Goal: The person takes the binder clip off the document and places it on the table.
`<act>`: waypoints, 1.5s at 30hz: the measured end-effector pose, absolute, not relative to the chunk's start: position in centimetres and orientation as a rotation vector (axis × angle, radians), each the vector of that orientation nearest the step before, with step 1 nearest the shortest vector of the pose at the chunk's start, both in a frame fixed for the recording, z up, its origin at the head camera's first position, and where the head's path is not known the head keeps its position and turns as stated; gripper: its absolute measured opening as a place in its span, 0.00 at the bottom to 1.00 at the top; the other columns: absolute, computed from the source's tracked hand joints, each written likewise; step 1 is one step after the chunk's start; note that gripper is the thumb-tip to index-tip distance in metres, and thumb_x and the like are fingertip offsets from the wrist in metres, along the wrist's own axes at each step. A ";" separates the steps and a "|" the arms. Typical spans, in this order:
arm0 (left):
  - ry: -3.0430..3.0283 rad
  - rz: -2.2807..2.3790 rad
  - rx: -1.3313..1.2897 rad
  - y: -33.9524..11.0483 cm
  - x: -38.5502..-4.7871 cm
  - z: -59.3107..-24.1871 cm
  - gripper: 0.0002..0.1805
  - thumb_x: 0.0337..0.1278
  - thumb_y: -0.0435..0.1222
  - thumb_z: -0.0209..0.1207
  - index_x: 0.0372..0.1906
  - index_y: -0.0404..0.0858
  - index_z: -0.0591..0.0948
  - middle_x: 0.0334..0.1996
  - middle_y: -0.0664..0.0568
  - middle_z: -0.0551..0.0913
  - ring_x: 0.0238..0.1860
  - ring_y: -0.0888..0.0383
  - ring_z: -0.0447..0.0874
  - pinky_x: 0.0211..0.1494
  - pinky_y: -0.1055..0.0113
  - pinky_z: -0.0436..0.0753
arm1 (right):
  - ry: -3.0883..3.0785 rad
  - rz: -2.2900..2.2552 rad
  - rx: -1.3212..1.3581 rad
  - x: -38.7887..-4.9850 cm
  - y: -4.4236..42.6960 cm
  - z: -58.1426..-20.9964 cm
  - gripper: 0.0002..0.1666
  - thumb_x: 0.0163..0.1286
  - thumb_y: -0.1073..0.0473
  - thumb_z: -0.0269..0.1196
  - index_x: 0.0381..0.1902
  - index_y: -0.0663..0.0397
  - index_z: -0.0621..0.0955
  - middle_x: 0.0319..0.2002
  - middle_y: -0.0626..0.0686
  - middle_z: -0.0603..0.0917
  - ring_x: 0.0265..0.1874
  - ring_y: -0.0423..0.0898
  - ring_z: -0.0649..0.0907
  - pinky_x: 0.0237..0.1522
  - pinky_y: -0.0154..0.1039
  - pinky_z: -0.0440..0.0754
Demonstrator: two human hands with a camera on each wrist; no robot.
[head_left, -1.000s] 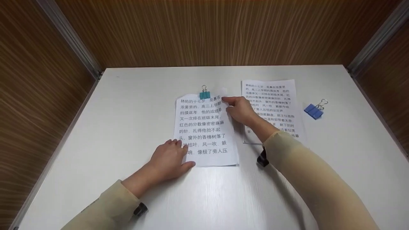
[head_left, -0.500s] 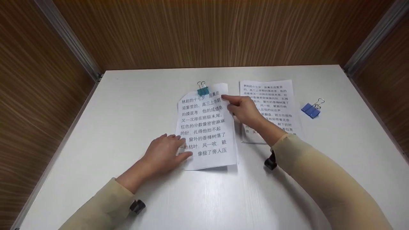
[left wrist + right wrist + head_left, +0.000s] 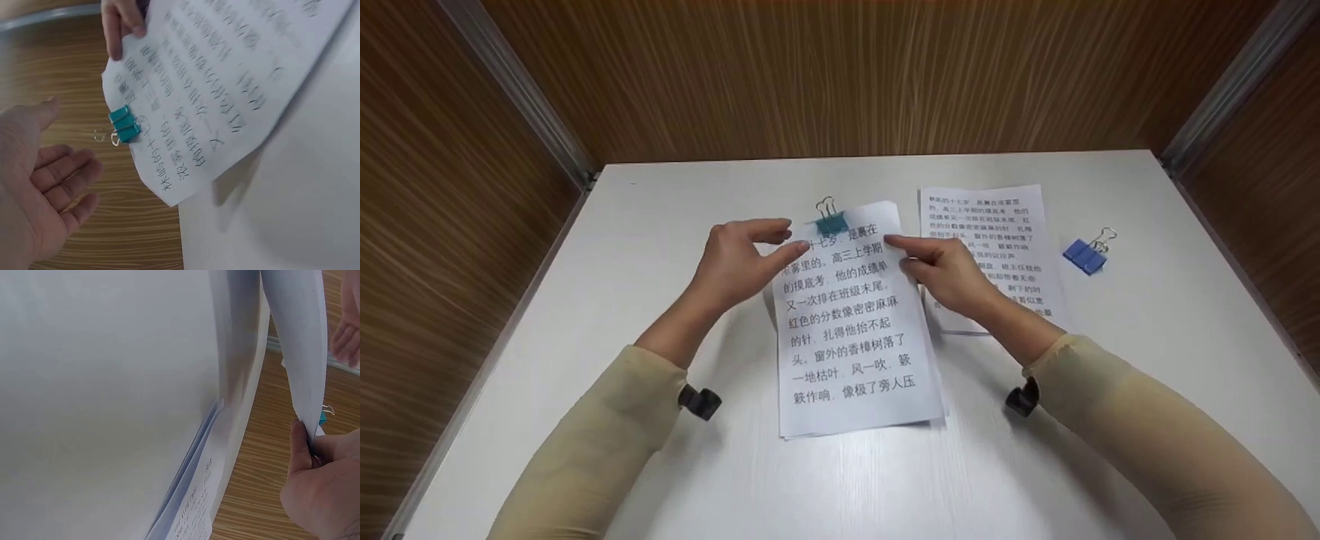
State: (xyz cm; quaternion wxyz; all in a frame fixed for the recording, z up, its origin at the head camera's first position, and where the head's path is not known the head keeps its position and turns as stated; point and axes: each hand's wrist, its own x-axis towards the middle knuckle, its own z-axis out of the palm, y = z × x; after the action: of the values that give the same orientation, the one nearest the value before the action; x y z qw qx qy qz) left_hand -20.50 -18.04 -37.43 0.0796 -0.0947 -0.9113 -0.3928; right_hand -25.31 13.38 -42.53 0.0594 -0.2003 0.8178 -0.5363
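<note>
A sheaf of printed sheets [image 3: 847, 322] with a teal binder clip [image 3: 832, 223] on its top edge is raised off the table. My right hand [image 3: 949, 274] pinches the sheaf's right edge near the top, thumb and fingers on either side of the paper in the right wrist view. Beside the upper left corner is my left hand [image 3: 735, 262], thumb and fingers apart. In the left wrist view that left hand [image 3: 50, 174] holds nothing, and a gap shows between it and the teal clip [image 3: 124, 124].
A second stack of printed sheets [image 3: 982, 206] lies on the white table [image 3: 675, 202] behind my right hand. To its right lies a blue binder clip [image 3: 1084, 256]. Wood-patterned panels [image 3: 840, 82] stand at the back and sides.
The clipped sheaf has come up off the table and nearer to me. My left hand has let go of its lower left and moved up beside the top corner. The right hand keeps its pinch.
</note>
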 end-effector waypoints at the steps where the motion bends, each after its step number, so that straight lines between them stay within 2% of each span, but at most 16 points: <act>1: -2.720 -1.233 -0.261 -18.0 -21.0 -37.4 0.32 0.65 0.52 0.72 0.68 0.40 0.83 0.58 0.49 0.89 0.67 0.51 0.82 0.73 0.51 0.76 | 2.477 -1.622 -0.614 -25.1 13.5 -42.5 0.26 0.79 0.68 0.60 0.70 0.47 0.82 0.48 0.54 0.90 0.21 0.43 0.73 0.22 0.30 0.68; 5: -2.693 -1.447 -0.233 -18.1 -22.8 -37.5 0.34 0.65 0.50 0.73 0.72 0.42 0.81 0.62 0.52 0.87 0.70 0.54 0.79 0.76 0.53 0.72 | 2.464 -1.627 -0.652 -24.3 13.8 -42.5 0.26 0.78 0.69 0.61 0.69 0.47 0.83 0.38 0.57 0.89 0.18 0.39 0.71 0.21 0.29 0.68; 6: -2.683 -1.502 -0.239 -18.1 -23.1 -37.6 0.34 0.65 0.49 0.73 0.72 0.42 0.80 0.63 0.52 0.86 0.70 0.54 0.79 0.77 0.53 0.72 | 2.459 -1.628 -0.660 -24.1 13.9 -42.5 0.26 0.78 0.70 0.61 0.69 0.47 0.83 0.38 0.57 0.89 0.18 0.39 0.71 0.21 0.29 0.67; 11: -2.619 -1.742 -0.320 -18.1 -24.4 -38.0 0.34 0.66 0.46 0.73 0.73 0.40 0.79 0.65 0.50 0.85 0.67 0.54 0.82 0.75 0.58 0.74 | 2.445 -1.616 -0.675 -23.4 14.2 -42.5 0.26 0.77 0.70 0.61 0.69 0.47 0.83 0.58 0.51 0.88 0.28 0.43 0.80 0.28 0.29 0.73; 14: -2.608 -1.831 -0.363 -18.0 -25.0 -38.3 0.33 0.66 0.44 0.73 0.73 0.39 0.79 0.65 0.49 0.84 0.66 0.54 0.83 0.73 0.59 0.75 | 2.439 -1.607 -0.679 -23.1 14.4 -42.6 0.26 0.77 0.71 0.61 0.69 0.48 0.83 0.63 0.50 0.86 0.35 0.46 0.85 0.31 0.29 0.77; 19: -2.619 -1.898 -0.419 -17.8 -25.7 -38.7 0.32 0.67 0.43 0.72 0.73 0.40 0.79 0.64 0.50 0.85 0.65 0.55 0.83 0.73 0.61 0.76 | 2.431 -1.609 -0.707 -22.6 14.5 -42.5 0.26 0.77 0.72 0.61 0.69 0.49 0.83 0.64 0.51 0.85 0.40 0.46 0.86 0.35 0.29 0.79; 26: -2.634 -1.942 -0.439 -17.6 -26.3 -39.2 0.31 0.68 0.40 0.72 0.73 0.40 0.79 0.64 0.50 0.85 0.65 0.56 0.83 0.73 0.61 0.76 | 2.414 -1.636 -0.724 -22.3 14.7 -42.5 0.26 0.76 0.73 0.61 0.68 0.52 0.83 0.63 0.53 0.86 0.37 0.44 0.84 0.32 0.28 0.76; 29: -2.660 -1.937 -0.448 -17.5 -26.5 -39.2 0.30 0.69 0.41 0.71 0.73 0.40 0.79 0.63 0.51 0.85 0.65 0.56 0.83 0.74 0.61 0.75 | 2.413 -1.632 -0.727 -22.3 14.7 -42.5 0.26 0.76 0.73 0.61 0.68 0.52 0.83 0.63 0.52 0.86 0.40 0.45 0.85 0.34 0.29 0.78; 32: -2.695 -1.905 -0.452 -17.3 -26.5 -39.2 0.28 0.70 0.42 0.70 0.72 0.42 0.80 0.61 0.54 0.87 0.64 0.58 0.83 0.74 0.60 0.74 | 2.415 -1.626 -0.726 -22.3 14.7 -42.5 0.26 0.76 0.73 0.61 0.68 0.51 0.83 0.63 0.51 0.86 0.42 0.46 0.86 0.36 0.29 0.80; 37: -2.728 -1.873 -0.445 -17.2 -26.7 -39.3 0.26 0.72 0.43 0.68 0.71 0.45 0.82 0.59 0.57 0.87 0.64 0.60 0.83 0.75 0.59 0.72 | 2.418 -1.629 -0.726 -22.3 14.7 -42.5 0.26 0.76 0.72 0.61 0.68 0.52 0.83 0.64 0.52 0.85 0.48 0.46 0.88 0.46 0.30 0.85; 39: -2.729 -1.874 -0.444 -17.1 -26.7 -39.3 0.26 0.72 0.44 0.68 0.71 0.45 0.82 0.59 0.57 0.87 0.64 0.60 0.82 0.76 0.59 0.72 | 2.423 -1.627 -0.726 -22.3 14.7 -42.5 0.26 0.76 0.72 0.61 0.68 0.51 0.83 0.64 0.52 0.85 0.48 0.46 0.88 0.46 0.30 0.85; 45: -2.719 -1.891 -0.448 -17.2 -26.7 -39.4 0.25 0.73 0.45 0.67 0.69 0.44 0.83 0.59 0.56 0.88 0.64 0.59 0.82 0.77 0.58 0.71 | 2.435 -1.627 -0.730 -22.3 14.7 -42.6 0.26 0.76 0.72 0.61 0.68 0.51 0.83 0.62 0.52 0.86 0.42 0.47 0.87 0.38 0.30 0.82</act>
State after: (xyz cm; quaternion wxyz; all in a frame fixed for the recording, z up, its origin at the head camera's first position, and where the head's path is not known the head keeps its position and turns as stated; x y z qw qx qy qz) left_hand -26.70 -17.16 -39.37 -0.1001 -0.1333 -0.8096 -0.5629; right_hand -22.32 14.71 -42.62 0.0615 -0.2414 0.8053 -0.5380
